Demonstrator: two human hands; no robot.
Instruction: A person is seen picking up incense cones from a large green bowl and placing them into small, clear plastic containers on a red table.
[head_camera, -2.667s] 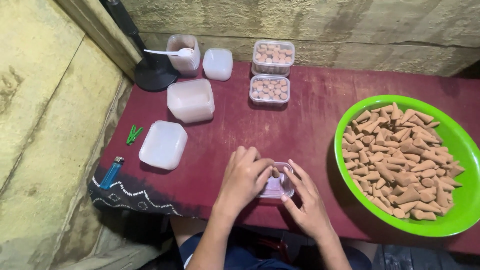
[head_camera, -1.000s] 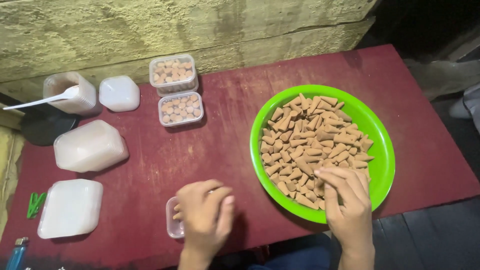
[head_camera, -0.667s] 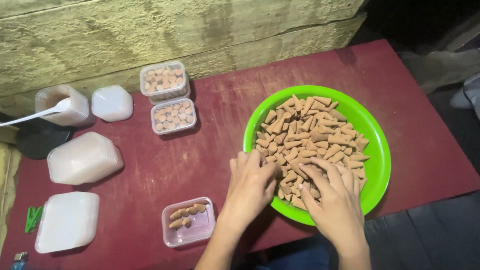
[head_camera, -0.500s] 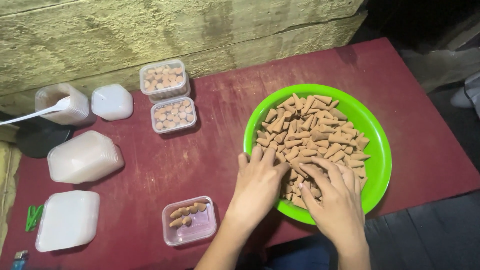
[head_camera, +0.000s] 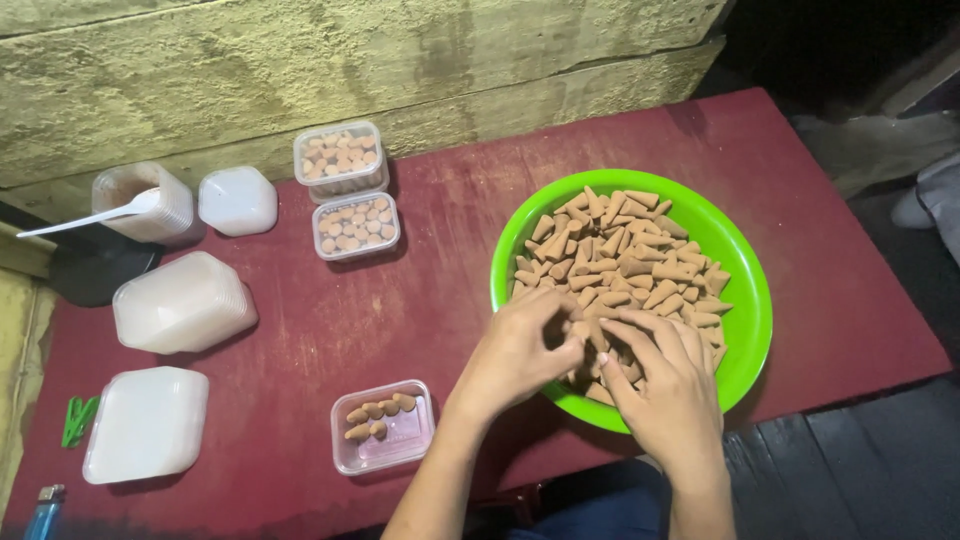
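Head view, hands (head_camera: 600, 365) among cones (head_camera: 625, 255), boxes (head_camera: 383, 425) beside

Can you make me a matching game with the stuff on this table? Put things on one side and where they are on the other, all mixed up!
Things:
1. green bowl
2. white spoon
3. blue lighter
4. small clear box

Places or states:
A. at the bottom left corner of the table
B. holds only a few brown cones
C. sticking out of a round tub
D. piled with brown cones, both hands in it

Right pairs: 1-D, 2-C, 3-A, 4-B. The left hand and right hand are both picking at the cones in the bowl.
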